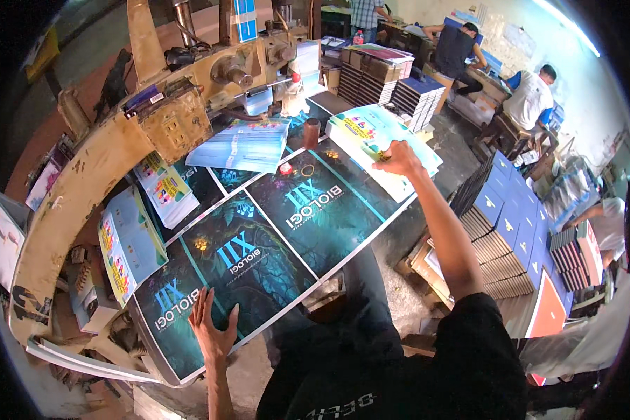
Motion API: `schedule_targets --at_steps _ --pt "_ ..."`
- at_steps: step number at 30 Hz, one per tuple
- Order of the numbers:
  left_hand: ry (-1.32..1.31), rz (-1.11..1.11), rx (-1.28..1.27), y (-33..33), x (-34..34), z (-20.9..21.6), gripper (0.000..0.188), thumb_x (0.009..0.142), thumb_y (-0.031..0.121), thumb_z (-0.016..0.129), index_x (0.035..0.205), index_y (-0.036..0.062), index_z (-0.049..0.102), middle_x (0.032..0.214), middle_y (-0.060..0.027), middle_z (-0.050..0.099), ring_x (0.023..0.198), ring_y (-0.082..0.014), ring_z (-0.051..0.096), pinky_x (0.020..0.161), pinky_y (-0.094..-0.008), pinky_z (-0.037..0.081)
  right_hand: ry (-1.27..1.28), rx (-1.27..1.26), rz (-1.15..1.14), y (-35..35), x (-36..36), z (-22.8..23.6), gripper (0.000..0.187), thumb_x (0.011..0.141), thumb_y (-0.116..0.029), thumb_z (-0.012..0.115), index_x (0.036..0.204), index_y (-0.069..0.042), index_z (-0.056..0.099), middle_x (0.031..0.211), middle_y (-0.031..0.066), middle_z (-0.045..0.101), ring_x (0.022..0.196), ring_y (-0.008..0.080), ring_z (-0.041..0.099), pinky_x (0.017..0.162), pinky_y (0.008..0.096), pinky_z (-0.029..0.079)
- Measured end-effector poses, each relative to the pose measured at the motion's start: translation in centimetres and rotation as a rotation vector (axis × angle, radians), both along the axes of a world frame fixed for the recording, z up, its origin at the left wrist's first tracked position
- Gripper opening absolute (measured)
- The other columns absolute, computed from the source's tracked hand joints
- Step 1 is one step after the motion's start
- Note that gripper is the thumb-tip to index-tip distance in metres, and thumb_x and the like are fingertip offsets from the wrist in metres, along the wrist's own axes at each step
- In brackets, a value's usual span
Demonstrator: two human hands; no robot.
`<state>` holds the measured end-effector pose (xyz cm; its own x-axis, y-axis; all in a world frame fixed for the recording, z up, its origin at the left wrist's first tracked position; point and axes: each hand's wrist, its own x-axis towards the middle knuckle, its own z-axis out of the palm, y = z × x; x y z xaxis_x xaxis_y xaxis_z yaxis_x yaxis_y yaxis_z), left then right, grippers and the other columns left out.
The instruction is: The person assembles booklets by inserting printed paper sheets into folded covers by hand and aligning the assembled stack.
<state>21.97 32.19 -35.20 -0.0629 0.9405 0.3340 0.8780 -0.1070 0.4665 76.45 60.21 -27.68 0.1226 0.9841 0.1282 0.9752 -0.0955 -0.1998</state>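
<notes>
Spread out before me is a large dark teal printed sheet (280, 255) with several cover panels on it, covering the work surface. My left hand (213, 327) lies on its near left part, fingers stretched and apart, holding nothing. Farther off to the right, my right hand (401, 161) is bent over a stack of light blue and yellow printed booklets (360, 129), its fingers curled together at the top. What the fingertips pinch, if anything, is too small to tell. A brown cylinder (311, 133) stands beside that stack, near a small red and white object (285, 169).
A worn cream machine (94, 175) curves round the left and back. Fanned light blue booklets (241, 147) and two more piles (133, 238) lie by it. Tall stacks of blue books (500, 217) rise at right. Several people (532, 101) sit or stand in the background.
</notes>
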Motion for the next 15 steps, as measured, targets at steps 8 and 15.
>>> schedule_targets --at_steps 8,15 --pt "0.041 -0.014 0.029 0.4 0.2 -0.2 0.064 0.087 0.027 0.079 0.142 0.0031 0.059 0.151 -0.0202 0.054 0.141 -0.0372 0.048 0.117 -0.0494 0.032 0.03 -0.261 0.022 1.2 0.8 2.5 0.075 0.065 -0.059 0.087 0.1 0.006 0.075 0.101 0.0252 0.074 0.097 0.0344 0.073 0.089 0.0416 0.058" --pt "0.008 -0.004 -0.005 0.2 1.0 0.2 0.063 0.085 0.026 0.08 0.141 0.0037 0.061 0.151 -0.0197 0.055 0.142 -0.0366 0.048 0.117 -0.0489 0.032 -0.001 0.057 0.032 -0.6 -0.9 0.2 0.054 0.074 -0.046 0.086 0.095 0.003 0.077 0.099 0.0235 0.075 0.094 0.0386 0.073 0.086 0.0456 0.058"
